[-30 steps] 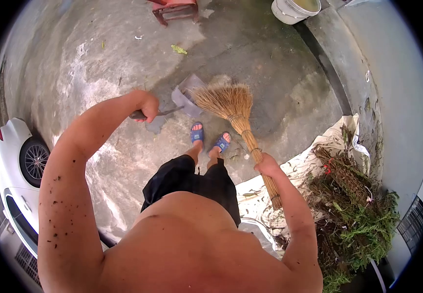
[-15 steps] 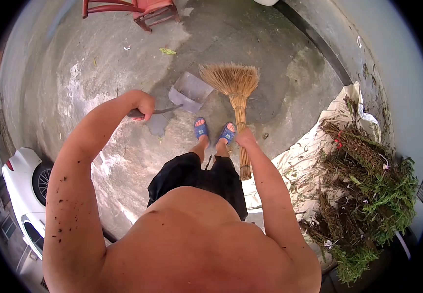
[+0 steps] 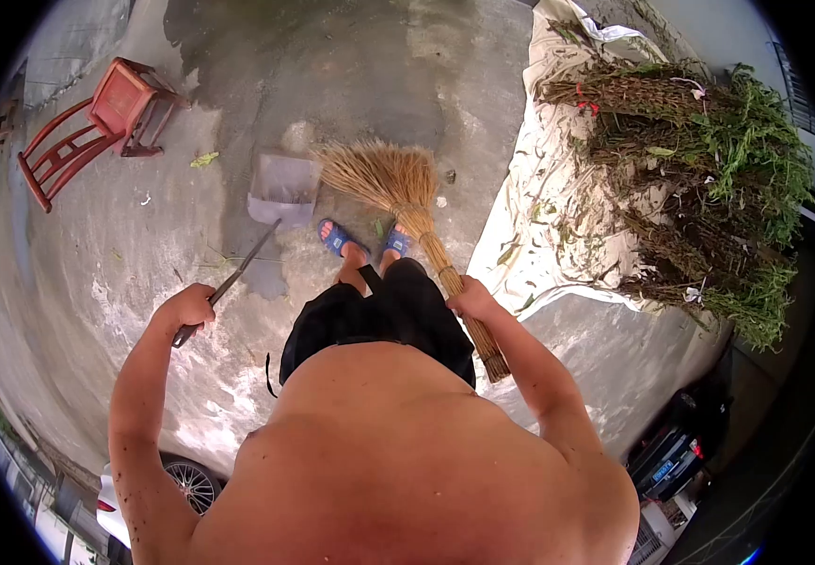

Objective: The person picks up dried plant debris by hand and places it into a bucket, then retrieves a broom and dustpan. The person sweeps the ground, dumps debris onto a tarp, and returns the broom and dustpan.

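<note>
My left hand (image 3: pixel 191 309) is closed around the dark handle of a dustpan (image 3: pixel 284 182). The pan, greyish and translucent, is near the concrete floor in front of my feet; whether it touches the floor I cannot tell. In my right hand (image 3: pixel 472 298) is the bound stalk handle of a straw broom (image 3: pixel 434 247). Its handle end points back past my right hip. The broom's spread bristles lie just right of the pan, in front of my blue sandals (image 3: pixel 336 236).
A red wooden chair (image 3: pixel 123 104) stands at the far left, with a yellow-green leaf (image 3: pixel 204 160) near it. On the right, bundles of dried and green plants (image 3: pixel 680 169) lie on a pale cloth (image 3: pixel 544 179). A white car (image 3: pixel 111 504) is at lower left.
The view has turned, so the chair and plants show differently. My left hand has come lower and closer to my body, with the dustpan handle now slanting. The broom is tilted more to the left.
</note>
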Available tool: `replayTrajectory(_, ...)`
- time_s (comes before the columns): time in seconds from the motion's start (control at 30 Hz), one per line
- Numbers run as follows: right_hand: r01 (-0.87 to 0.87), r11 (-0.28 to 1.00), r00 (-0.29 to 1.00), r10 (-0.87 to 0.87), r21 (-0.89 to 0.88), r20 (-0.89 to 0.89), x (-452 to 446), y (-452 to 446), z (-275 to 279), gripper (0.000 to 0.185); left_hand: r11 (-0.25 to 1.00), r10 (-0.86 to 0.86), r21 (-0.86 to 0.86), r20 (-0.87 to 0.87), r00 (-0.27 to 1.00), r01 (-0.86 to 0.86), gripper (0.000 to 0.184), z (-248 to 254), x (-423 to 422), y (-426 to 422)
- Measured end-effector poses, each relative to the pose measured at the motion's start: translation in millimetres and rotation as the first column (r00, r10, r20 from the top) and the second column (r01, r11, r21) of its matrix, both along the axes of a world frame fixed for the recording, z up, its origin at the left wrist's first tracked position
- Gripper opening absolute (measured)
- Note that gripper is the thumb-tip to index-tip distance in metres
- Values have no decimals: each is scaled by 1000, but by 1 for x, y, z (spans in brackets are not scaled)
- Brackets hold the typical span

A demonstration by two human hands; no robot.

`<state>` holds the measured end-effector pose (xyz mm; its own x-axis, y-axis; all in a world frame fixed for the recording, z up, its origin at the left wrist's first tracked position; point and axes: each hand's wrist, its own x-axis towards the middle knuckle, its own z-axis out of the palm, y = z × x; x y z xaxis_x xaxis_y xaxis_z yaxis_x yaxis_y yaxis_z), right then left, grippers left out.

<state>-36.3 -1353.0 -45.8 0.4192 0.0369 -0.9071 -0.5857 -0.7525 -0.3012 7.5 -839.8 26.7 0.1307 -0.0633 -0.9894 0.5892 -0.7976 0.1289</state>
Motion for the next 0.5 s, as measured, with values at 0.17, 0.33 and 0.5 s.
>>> replayTrajectory(0.17, 629, 777, 777, -629, -18, -32, -27, -61, -14, 26, 982, -188, 4, 44, 981, 188, 21, 13, 31, -43)
replayTrajectory(0.33, 856, 514, 515, -857, -54, -3, -29, -120, -63, 14, 896, -443, 9, 95, 892, 444, 21, -16, 70, -85)
replayTrajectory(0.5, 916, 399, 399, -917, -52, -10, -54, -132, -78, 20, 711, -703, 53, 91, 705, 701, 21, -25, 123, -152)
